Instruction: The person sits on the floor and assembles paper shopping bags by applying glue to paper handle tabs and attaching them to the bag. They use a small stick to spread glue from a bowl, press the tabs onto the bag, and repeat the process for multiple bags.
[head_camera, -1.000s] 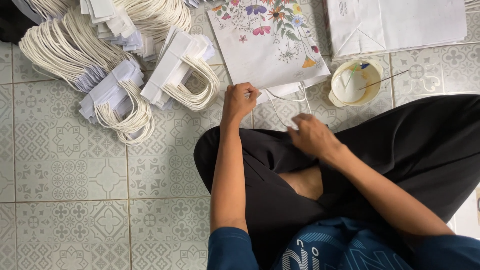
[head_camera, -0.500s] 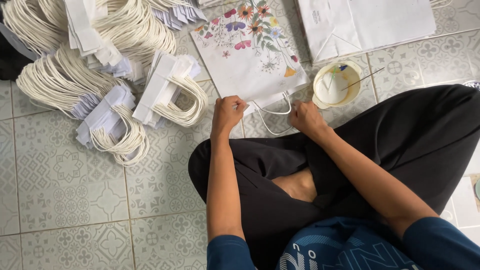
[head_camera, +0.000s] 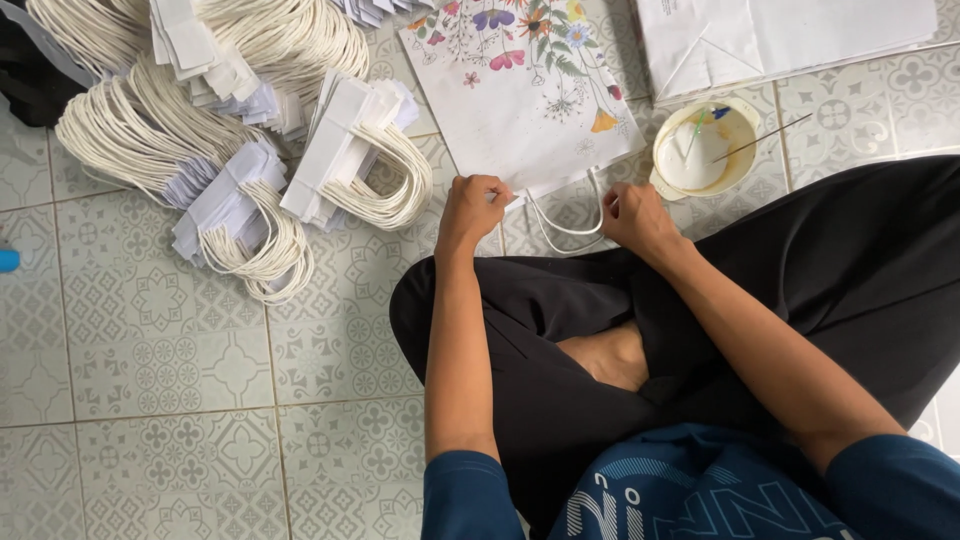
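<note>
My left hand (head_camera: 472, 208) and right hand (head_camera: 632, 215) closed, pinning near edge of flowered paper bag (head_camera: 520, 100) flat on floor (head_camera: 150, 330); cord handle (head_camera: 568, 226) loops between; glue bowl (head_camera: 702, 148) within right reach.

The paper bag (head_camera: 520, 110) lies flat on the floor (head_camera: 150, 350) just beyond the person's crossed legs (head_camera: 700, 300). At its near edge the left hand (head_camera: 472, 208) sits on the left corner and the right hand (head_camera: 630, 215) on the right, the cord handle (head_camera: 560, 222) between them. A bowl (head_camera: 703, 150) stands just right of the bag, a stick (head_camera: 765, 138) across its rim. Bundles of cord handles (head_camera: 250, 130) lie to the far left; folded sheets (head_camera: 780, 40) lie far right.
</note>
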